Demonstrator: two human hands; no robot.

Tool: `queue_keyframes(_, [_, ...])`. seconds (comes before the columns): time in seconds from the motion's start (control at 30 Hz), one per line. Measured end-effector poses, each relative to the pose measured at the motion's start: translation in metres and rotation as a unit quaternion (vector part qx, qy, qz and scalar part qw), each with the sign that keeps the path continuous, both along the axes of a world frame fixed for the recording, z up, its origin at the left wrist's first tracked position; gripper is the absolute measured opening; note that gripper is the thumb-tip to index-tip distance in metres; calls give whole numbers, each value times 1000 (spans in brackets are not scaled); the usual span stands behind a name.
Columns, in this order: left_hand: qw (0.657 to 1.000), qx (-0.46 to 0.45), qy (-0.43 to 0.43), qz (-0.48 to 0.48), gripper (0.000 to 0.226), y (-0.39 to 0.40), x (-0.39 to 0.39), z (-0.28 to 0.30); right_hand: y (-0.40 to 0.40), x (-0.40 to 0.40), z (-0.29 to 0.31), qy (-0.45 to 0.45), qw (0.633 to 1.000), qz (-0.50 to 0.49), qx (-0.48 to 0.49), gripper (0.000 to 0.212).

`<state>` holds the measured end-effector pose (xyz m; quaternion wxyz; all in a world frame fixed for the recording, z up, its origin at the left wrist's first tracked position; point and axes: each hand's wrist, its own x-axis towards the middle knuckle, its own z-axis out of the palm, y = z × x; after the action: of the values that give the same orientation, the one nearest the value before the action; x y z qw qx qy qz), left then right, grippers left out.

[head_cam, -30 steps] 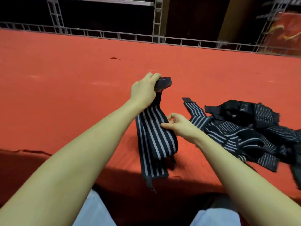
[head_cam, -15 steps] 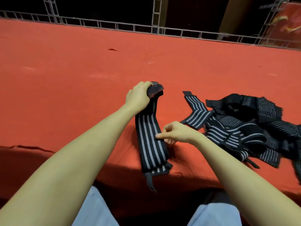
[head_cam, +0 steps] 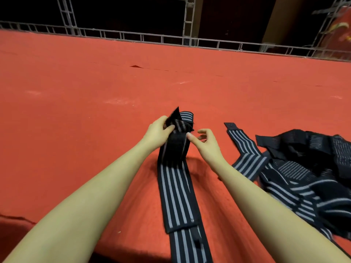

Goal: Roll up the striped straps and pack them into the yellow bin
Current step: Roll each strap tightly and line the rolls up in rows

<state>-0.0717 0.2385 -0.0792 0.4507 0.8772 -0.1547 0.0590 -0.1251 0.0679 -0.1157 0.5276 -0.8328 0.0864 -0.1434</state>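
Observation:
A black strap with grey stripes (head_cam: 176, 188) lies lengthwise on the red cloth, its near end hanging over the table's front edge. My left hand (head_cam: 158, 130) pinches the strap's folded far end, where a black flap sticks up. My right hand (head_cam: 204, 141) hovers just right of that end with fingers loosely curled; its thumb tip touches the strap's edge and it holds nothing. A tangled heap of more striped straps (head_cam: 302, 171) lies to the right. No yellow bin is in view.
The red cloth-covered table (head_cam: 85, 114) stretches wide to the left and back. A grey metal truss rail (head_cam: 190, 41) runs along its far edge, with darkness behind. The table's front edge drops off at the bottom left.
The strap now lies stretched out flat toward me. My left hand has folded the far end over, and my right hand has moved up from the strap's middle to that end.

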Motion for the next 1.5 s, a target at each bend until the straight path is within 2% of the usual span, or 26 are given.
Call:
queue_keyframes(0.1, [997, -52, 30, 58, 17, 2, 29, -9, -2, 27, 2, 6, 997, 55, 48, 35])
queue_keyframes(0.17, [991, -81, 61, 90, 15, 1, 50, -19, -2, 49, -6, 18, 994, 104, -2, 17])
queue_keyframes(0.27, [977, -108, 122, 136, 34, 0, 80, -38, -3, 81, -18, 61, 992, 81, -78, 37])
queue_keyframes(0.37, [969, -109, 158, 156, 37, 2, 106, -54, -5, 109, -31, 75, 989, 46, -117, 42])
queue_keyframes(0.53, [974, -29, 146, 173, 29, -2, 130, -75, 14, 147, -58, 103, 979, 32, -175, 37])
queue_keyframes(0.67, [984, -47, 111, 130, 39, -8, 143, -90, 26, 166, -69, 144, 970, -24, -194, 40])
queue_keyframes(0.8, [988, -88, 63, 114, 38, -3, 142, -101, 30, 172, -73, 141, 973, -57, -171, 27])
queue_keyframes(0.87, [985, -118, 58, 114, 38, 1, 142, -102, 35, 168, -72, 103, 982, -58, -145, 19])
queue_keyframes(0.97, [983, -139, 69, 94, 34, 2, 140, -97, 36, 157, -72, -9, 1000, 19, -8, 8])
queue_keyframes(1.03, [981, -166, 78, 70, 31, 1, 134, -91, 33, 149, -67, -61, 993, 61, 78, 12])
queue_keyframes(1.23, [975, -214, 60, 23, 26, -6, 108, -63, 23, 126, -41, -82, 971, 142, 177, 36])
queue_keyframes(1.5, [968, -246, 38, -24, 23, -23, 62, -14, 8, 80, 5, -103, 955, 144, 239, 32])
